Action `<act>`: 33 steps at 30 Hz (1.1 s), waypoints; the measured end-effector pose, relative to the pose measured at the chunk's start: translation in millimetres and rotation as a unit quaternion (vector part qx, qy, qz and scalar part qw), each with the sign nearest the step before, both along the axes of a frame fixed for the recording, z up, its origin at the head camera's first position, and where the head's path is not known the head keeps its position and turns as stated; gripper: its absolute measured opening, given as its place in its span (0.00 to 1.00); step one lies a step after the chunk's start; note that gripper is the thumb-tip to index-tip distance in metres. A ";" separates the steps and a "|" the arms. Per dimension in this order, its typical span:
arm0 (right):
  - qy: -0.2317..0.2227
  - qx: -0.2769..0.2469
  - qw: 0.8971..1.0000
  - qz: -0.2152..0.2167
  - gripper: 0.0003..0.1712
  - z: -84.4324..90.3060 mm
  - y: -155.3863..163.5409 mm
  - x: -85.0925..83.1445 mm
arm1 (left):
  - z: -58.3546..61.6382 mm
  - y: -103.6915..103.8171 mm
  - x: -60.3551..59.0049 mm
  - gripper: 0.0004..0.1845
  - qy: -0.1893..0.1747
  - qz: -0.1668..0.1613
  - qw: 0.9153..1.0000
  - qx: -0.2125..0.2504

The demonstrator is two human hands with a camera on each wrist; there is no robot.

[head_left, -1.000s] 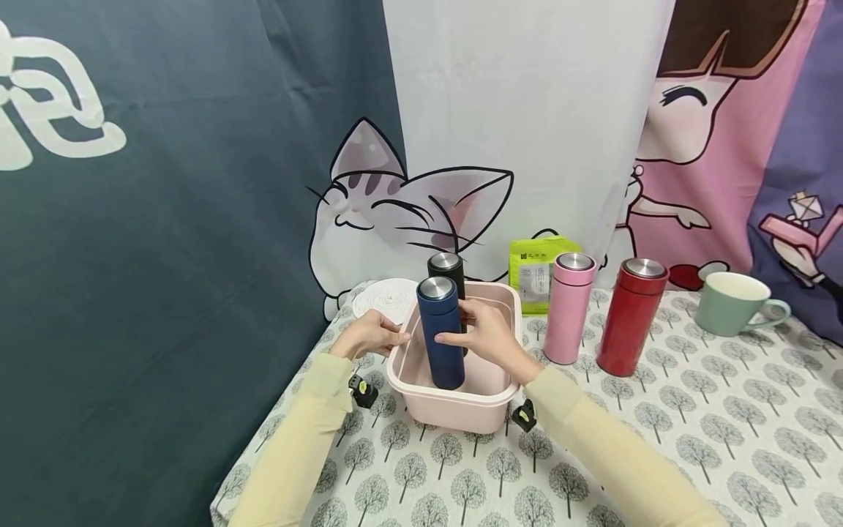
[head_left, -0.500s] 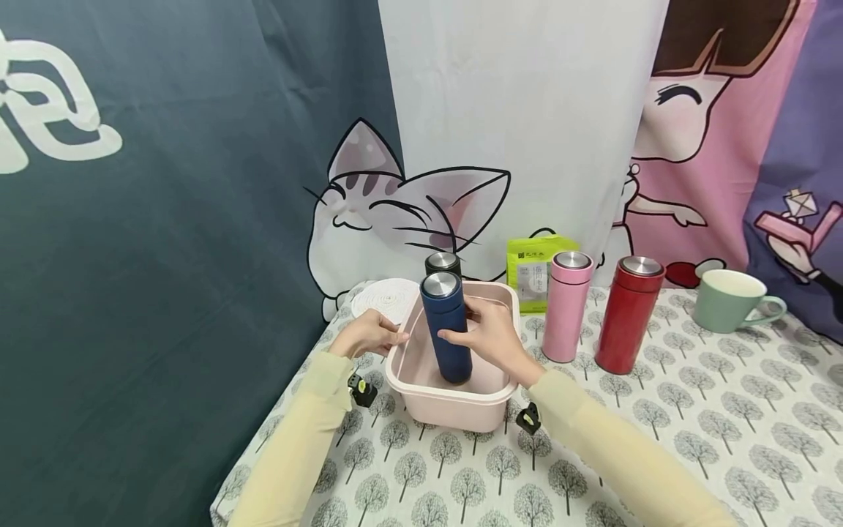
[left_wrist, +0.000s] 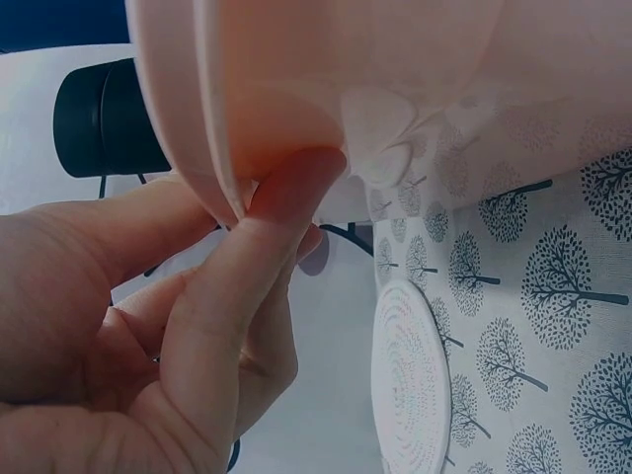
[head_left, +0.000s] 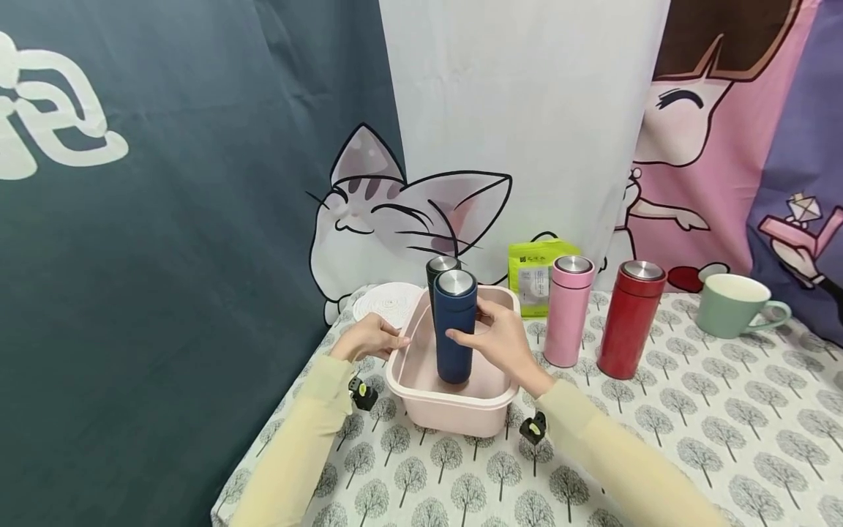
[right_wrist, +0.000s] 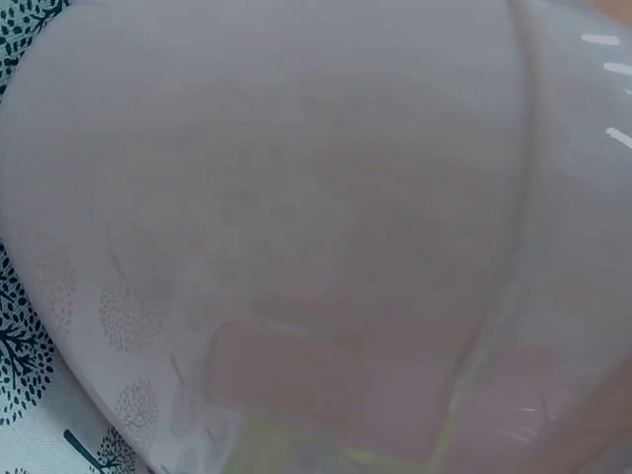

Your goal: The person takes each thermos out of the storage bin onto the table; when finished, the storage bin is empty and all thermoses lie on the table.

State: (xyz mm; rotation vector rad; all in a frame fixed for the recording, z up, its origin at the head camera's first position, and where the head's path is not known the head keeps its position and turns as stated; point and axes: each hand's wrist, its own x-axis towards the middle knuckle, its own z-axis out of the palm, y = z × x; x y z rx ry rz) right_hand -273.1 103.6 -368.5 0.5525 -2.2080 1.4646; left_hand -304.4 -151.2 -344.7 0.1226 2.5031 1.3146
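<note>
— Where's the blue flask [head_left: 455,326]?
— Upright in the pink tub [head_left: 454,409], right hand [head_left: 498,340] wrapped round it, black flask [head_left: 440,266] touching at twelve.
— Left hand [head_left: 369,338]?
— Pinching the tub's nine o'clock rim. Pink flask [head_left: 568,309] stands near at three.

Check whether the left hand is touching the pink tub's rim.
Touching. In the left wrist view the left hand pinches the pink tub rim between thumb and fingers.
</note>
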 end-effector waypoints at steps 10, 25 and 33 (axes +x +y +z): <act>0.015 -0.028 0.999 -0.008 0.35 8.9 10.2 10.7 | 2.9 1.3 -0.1 0.18 0.000 -0.001 1.000 0.010; 0.065 -0.063 0.995 -0.037 0.28 36.4 20.1 37.4 | 5.5 1.4 3.4 0.19 -0.004 0.000 1.000 0.006; 0.086 -0.079 0.993 -0.022 0.27 50.9 23.5 53.8 | 5.6 2.8 3.1 0.19 -0.007 0.007 1.000 0.007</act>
